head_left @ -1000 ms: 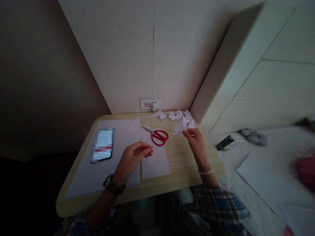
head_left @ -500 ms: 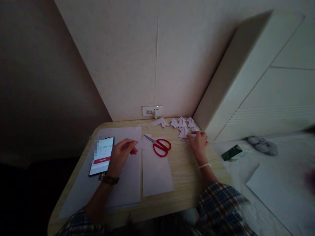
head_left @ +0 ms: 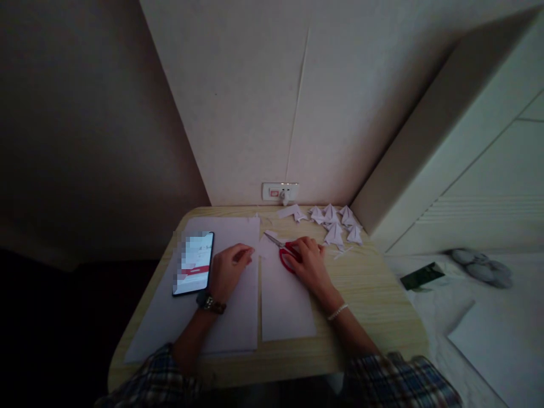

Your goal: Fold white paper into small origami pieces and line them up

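My right hand (head_left: 311, 263) is on the red handles of a pair of scissors (head_left: 285, 264), fingers curled over them. The blades point up and left, over a narrow white paper strip sheet (head_left: 287, 311). My left hand (head_left: 232, 269) hovers above a larger stack of white paper (head_left: 233, 331), its fingertips pinched together; whatever may be between them is too small to make out. Beside that hand a phone (head_left: 193, 269) lies on the paper with its screen lit. Folded white paper pieces (head_left: 334, 232) stand in a cluster at the back right of the table.
A paper strip with a folded end (head_left: 293, 212) lies along the table's back edge, below a wall socket (head_left: 280, 191) with a plug in it. Thin paper scraps (head_left: 343, 253) lie near the folded pieces. To the right are a dark green packet (head_left: 422, 276) and a grey object (head_left: 480, 268).
My right hand has moved left from the folded pieces onto the scissors' handles. My left hand stays over the paper, still pinched. The view has shifted, so the table sits further right.
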A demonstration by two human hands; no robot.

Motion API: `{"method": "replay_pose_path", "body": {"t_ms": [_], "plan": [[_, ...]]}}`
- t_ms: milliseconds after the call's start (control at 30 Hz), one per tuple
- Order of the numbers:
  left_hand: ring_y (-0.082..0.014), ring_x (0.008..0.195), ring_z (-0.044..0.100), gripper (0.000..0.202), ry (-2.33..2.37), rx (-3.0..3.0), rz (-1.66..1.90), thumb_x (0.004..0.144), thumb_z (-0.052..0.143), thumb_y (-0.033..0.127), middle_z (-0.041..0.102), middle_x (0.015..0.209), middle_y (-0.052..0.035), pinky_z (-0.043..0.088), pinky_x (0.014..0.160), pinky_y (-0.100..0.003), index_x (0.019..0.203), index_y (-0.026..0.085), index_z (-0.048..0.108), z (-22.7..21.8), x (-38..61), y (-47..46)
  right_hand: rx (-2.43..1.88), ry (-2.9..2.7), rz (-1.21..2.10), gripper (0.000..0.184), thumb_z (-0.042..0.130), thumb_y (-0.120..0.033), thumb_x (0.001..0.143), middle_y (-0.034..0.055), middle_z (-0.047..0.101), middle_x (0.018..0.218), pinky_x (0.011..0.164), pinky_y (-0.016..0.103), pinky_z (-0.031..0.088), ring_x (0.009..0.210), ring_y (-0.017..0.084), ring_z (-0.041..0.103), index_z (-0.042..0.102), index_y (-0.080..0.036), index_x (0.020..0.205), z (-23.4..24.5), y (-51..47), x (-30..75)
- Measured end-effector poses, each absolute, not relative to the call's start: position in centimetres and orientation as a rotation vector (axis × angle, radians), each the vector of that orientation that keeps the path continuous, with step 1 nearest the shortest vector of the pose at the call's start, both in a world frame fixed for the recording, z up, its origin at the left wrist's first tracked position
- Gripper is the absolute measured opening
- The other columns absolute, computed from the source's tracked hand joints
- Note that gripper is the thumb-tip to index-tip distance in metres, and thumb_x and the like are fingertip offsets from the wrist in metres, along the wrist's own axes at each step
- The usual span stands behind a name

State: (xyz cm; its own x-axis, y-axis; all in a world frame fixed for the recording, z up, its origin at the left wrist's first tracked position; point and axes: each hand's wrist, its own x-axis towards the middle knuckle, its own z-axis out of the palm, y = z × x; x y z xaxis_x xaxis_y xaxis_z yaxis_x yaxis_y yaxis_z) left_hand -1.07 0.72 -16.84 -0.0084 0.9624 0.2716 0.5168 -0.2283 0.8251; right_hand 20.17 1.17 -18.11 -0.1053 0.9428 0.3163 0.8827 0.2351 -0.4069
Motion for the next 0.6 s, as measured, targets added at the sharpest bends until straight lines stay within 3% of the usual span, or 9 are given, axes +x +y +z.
{"method": "replay_pose_path", "body": {"t_ms": [133,267,400,600], "plan": [[-0.0197,0.079,0.065,0.01,1.408,2.039,1.073,0.078,0.065,0.023,0.071,0.088,-0.006,0.051,0.077,-0.034,0.085,0.017,0.069,-17.5,-0.4,0.4,-1.721,-2.016,0.129,0.018,0.059,-0.03,0.084,0.0108,0.064,0.098,0.084,0.04,0.029,0.094,0.026,0.054,0.063,-0.016,0.096,-18.3,1.2,20.2],[-0.0225,0.102,0.06,0.027,1.265,2.251,0.959,0.072,0.072,0.018,0.07,0.103,-0.0067,0.047,0.094,-0.039,0.099,0.019,0.068,-17.9,-0.1,0.3,-1.728,-2.023,0.104,0.014,0.056,-0.026,0.085,0.0091,0.066,0.093,0.087,0.041,0.028,0.092,0.025,0.056,0.064,-0.017,0.093,-18.0,1.4,20.4],[-0.024,0.108,0.059,0.033,1.215,2.368,0.866,0.075,0.07,0.015,0.068,0.113,-0.0091,0.047,0.095,-0.043,0.108,0.018,0.065,-18.1,-0.1,0.2,-1.769,-1.964,0.072,0.012,0.051,-0.02,0.088,0.0064,0.068,0.091,0.088,0.041,0.027,0.091,0.023,0.058,0.063,-0.019,0.085,-17.3,1.3,21.2],[-0.0256,0.115,0.057,0.032,1.185,2.476,0.749,0.08,0.065,0.019,0.067,0.118,-0.0113,0.044,0.098,-0.047,0.111,0.016,0.064,-18.2,0.3,0.2,-1.838,-1.933,0.054,0.014,0.053,-0.023,0.087,0.0111,0.065,0.102,0.084,0.039,0.032,0.096,0.026,0.058,0.059,-0.016,0.097,-17.7,0.7,22.3]]}}
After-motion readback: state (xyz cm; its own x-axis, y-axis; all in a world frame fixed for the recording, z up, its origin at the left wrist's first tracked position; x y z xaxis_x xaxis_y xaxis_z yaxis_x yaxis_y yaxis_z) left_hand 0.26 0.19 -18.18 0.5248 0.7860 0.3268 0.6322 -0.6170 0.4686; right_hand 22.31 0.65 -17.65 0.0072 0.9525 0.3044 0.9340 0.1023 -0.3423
